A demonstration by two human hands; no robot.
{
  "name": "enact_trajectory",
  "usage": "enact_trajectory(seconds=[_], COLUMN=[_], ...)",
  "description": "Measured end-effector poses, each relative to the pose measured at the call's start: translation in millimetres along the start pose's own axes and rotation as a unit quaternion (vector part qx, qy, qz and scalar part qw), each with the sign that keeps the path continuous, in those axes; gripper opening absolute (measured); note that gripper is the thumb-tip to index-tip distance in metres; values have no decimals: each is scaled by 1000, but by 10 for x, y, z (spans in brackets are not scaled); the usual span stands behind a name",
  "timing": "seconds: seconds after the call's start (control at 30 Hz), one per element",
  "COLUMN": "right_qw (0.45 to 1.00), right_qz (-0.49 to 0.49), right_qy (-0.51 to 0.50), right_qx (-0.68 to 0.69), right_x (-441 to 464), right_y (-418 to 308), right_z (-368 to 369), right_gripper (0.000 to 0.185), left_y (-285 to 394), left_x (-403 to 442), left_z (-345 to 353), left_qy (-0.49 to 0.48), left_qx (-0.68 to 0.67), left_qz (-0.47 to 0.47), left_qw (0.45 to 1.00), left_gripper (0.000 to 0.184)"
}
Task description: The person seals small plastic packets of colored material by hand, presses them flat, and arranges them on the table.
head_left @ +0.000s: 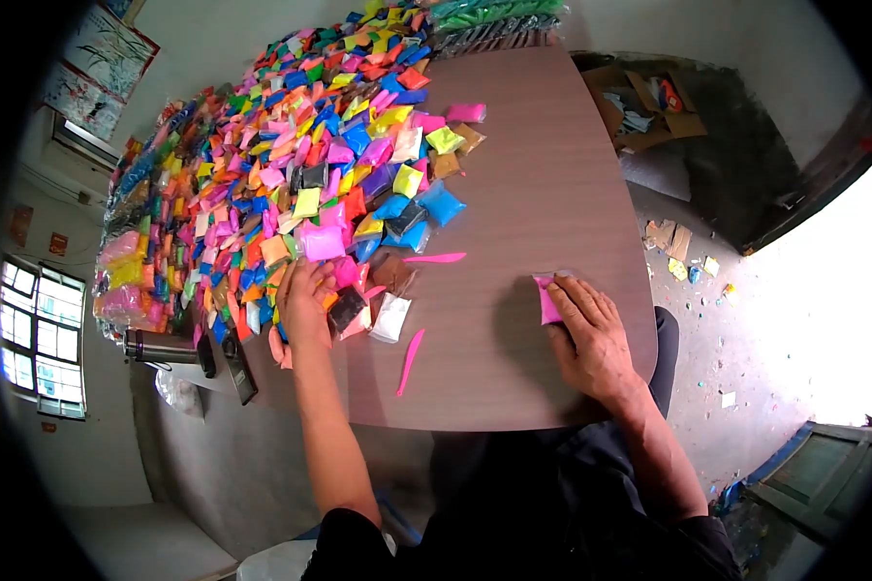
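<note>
My right hand (pixel 591 334) lies over a pink packet (pixel 548 302) near the table's right edge, fingers stretched across its top. At the near edge of the big heap of coloured packets (pixel 300 174), my left hand (pixel 306 302) reaches among the packets, its fingers bent; whether it grips one cannot be made out. Beside it are a dark packet (pixel 346 311), a brown packet (pixel 393 274) and a white packet (pixel 390 318). Two pink plastic knives (pixel 435 258) (pixel 410 363) rest on the table between my hands.
The brown table (pixel 513 174) has a rounded front edge. Green plastic packs (pixel 499 12) sit at its far end. A metal flask (pixel 165 349) and a dark phone-like object (pixel 239 370) are at the left. An open cardboard box (pixel 649 111) stands beyond the right side.
</note>
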State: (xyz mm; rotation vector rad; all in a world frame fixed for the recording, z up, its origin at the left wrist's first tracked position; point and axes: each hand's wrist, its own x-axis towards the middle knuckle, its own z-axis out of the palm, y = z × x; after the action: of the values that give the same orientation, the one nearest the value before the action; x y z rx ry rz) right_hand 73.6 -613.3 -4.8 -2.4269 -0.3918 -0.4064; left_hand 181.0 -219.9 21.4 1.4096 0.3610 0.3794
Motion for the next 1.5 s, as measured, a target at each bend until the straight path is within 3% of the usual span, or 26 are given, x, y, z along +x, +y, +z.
enact_trajectory(seconds=[0.2,0.4,0.43,0.5,0.6,0.97,1.07,1.17,1.23,1.27,1.5], right_qw=[997,987,988,986,988,994,993,993,995,995,995], right_qz=[36,75,77,62,58,32,31,36,38,37,42], right_qy=[34,64,63,64,52,61,71,65,57,57,48], right_qx=[55,125,121,140,132,87,87,87,79,75,80], right_x=[-28,-20,-31,-33,-32,1,-4,-8,-7,-6,-13], right_y=[86,115,129,152,106,82,93,58,42,42,31], right_z=[29,47,58,66,14,40,84,71,57,59,79], right_gripper=[48,42,42,45,46,41,40,41,41,41,40], left_y=[-27,-61,-52,-151,-228,-387,-290,-93,47,-41,-64], left_x=[-225,-914,-1034,-1127,-1220,-1149,-936,-768,-742,-732,-734], left_z=[30,542,695,775,870,837,706,551,450,349,-589], left_qy=[-61,-110,-96,-150,-151,-202,-171,-61,-25,18,76], left_qx=[-26,-18,2,-4,48,140,179,123,174,240,267], left_qz=[-8,-54,-49,-68,-76,-23,28,-21,6,87,155], left_qw=[998,992,994,986,984,969,968,990,984,967,948], left_gripper=[23,22,31,35,39,41,41,40,40,36,16])
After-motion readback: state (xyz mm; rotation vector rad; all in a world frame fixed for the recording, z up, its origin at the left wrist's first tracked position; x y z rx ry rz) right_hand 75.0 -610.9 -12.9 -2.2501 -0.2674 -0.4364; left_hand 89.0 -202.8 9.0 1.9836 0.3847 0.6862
